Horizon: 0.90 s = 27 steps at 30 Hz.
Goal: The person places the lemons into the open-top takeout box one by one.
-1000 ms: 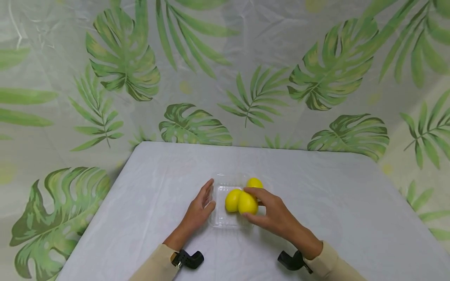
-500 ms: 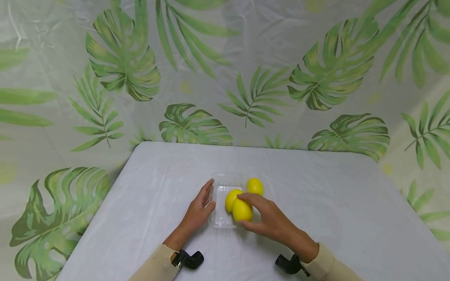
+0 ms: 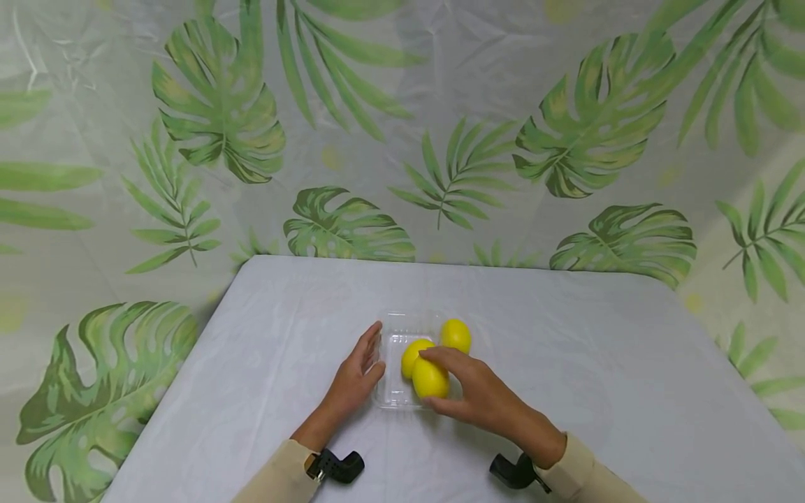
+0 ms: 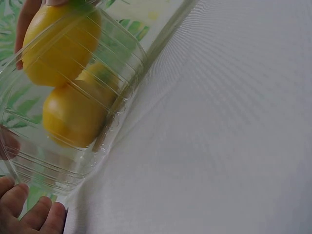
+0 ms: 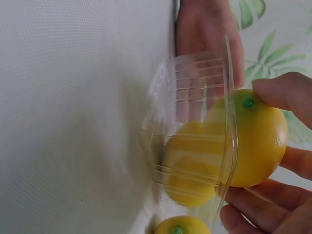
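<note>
- Right hand (image 3: 487,391) grasps the held lemon (image 3: 430,378) over the near right corner of the clear plastic container (image 3: 396,405); probably light and slick, best pinched round its middle. It sits nearer me than a second ago.
- Left hand (image 3: 354,381), unclenched, rests against the container's left wall.
- Inner lemon (image 3: 413,356) lies inside, outer lemon (image 3: 455,336) just outside the right edge.

White table (image 3: 566,349) beneath container (image 3: 395,392), lemon (image 3: 455,335)

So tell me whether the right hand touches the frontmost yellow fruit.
Touching. The right wrist view shows the right hand with thumb and fingers curled around that yellow fruit.
</note>
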Motion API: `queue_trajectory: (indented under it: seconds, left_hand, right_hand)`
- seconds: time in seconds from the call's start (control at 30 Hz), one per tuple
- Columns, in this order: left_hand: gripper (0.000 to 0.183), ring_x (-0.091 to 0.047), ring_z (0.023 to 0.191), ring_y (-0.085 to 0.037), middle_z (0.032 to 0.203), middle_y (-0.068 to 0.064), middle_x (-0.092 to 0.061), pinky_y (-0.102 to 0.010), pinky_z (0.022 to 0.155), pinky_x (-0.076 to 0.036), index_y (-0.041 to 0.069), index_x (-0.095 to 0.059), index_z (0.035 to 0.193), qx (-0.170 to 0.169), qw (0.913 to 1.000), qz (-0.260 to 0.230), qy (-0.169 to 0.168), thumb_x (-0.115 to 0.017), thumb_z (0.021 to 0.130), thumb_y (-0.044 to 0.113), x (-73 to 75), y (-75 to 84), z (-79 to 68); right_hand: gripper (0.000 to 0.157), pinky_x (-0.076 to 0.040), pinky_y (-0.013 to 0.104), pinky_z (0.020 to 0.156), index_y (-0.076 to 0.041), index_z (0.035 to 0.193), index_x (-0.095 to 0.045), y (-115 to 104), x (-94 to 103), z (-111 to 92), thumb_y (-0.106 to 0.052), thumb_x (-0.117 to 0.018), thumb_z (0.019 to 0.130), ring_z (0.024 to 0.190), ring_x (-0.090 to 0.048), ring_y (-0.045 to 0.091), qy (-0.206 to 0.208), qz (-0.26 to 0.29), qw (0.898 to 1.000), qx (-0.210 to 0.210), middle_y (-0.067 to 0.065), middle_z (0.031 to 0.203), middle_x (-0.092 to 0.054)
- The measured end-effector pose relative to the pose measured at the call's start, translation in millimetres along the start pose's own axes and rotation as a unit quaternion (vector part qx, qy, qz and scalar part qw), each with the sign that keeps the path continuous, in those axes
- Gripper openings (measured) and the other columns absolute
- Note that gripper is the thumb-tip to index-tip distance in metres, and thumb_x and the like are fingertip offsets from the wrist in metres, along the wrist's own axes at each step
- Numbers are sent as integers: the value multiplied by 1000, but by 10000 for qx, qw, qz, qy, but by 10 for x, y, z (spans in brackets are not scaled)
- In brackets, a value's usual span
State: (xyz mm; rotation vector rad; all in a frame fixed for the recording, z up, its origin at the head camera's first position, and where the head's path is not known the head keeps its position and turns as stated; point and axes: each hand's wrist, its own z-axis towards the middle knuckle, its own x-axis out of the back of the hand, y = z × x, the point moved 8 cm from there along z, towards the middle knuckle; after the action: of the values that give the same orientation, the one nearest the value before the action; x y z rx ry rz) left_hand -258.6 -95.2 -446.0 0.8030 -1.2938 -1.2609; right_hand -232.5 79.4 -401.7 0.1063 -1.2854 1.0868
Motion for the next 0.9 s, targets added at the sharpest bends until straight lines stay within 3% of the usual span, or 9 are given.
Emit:
queue_trajectory:
  seconds: [0.3, 0.67, 0.9]
  left_hand:
    - [63, -28, 142, -28, 156, -15, -26, -44, 112, -29, 2, -23, 152, -66, 10000, -13, -26, -48, 95, -3, -2, 6, 4]
    - [63, -28, 142, -29, 156, -15, -26, -45, 113, -29, 2, -22, 152, -34, 10000, -31, -72, -48, 95, -2, -3, 6, -3]
    - [64, -28, 142, -30, 156, -16, -26, -45, 113, -29, 3, -22, 152, -37, 9999, -82, -75, -48, 95, -3, 0, 6, -2]
  right_hand:
    - [60, -50, 39, 98, -14, 133, -57, 9, -8, -4, -31, -79, 79, 118, -54, 17, 148, -105, 9998, 86, -1, 131, -53]
    - [60, -46, 42, 102, -16, 135, -57, 37, -61, 6, -29, -77, 80, 124, -51, 17, -202, -62, 9996, -167, -4, 136, -53]
    - [62, -45, 41, 103, -17, 137, -54, 37, -96, 17, -24, -76, 80, 125, -50, 17, -348, -5, 9994, -61, -4, 137, -51]
